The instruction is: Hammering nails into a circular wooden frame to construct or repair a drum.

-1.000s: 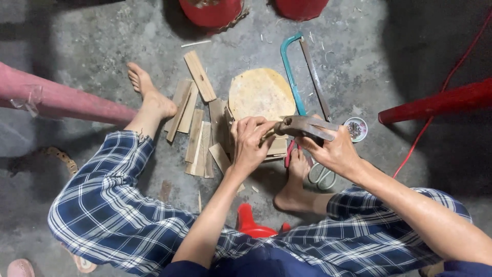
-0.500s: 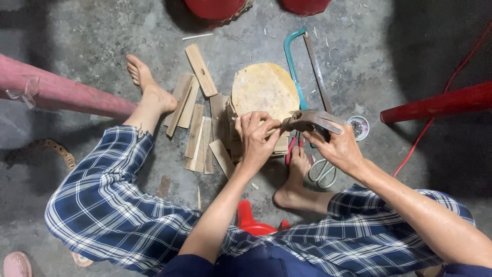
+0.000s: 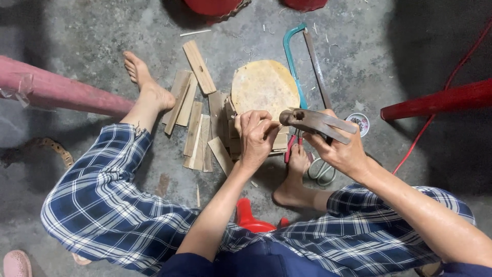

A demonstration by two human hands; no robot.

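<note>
My right hand (image 3: 344, 151) is closed around the handle of a hammer (image 3: 315, 122), whose long axis runs nearly level from my palm leftward, the head ending just beside my left hand (image 3: 258, 134). My left grip is pinched shut on the top of a small stack of wooden pieces (image 3: 279, 141) that stands at the near edge of a round wooden block (image 3: 262, 87) on the concrete floor (image 3: 77, 31). The hammer head sits slightly above and to the right of that pinch, so my left hand is the nearer one to the wood. I cannot tell whether anything small, such as a nail, is between my fingertips; they hide that spot. More flat wooden slats (image 3: 195, 131) lie to the left of the block, and a teal-framed hacksaw (image 3: 300, 61) lies along its right side. Red-handled pliers (image 3: 291, 146) are half hidden under the hammer.
</note>
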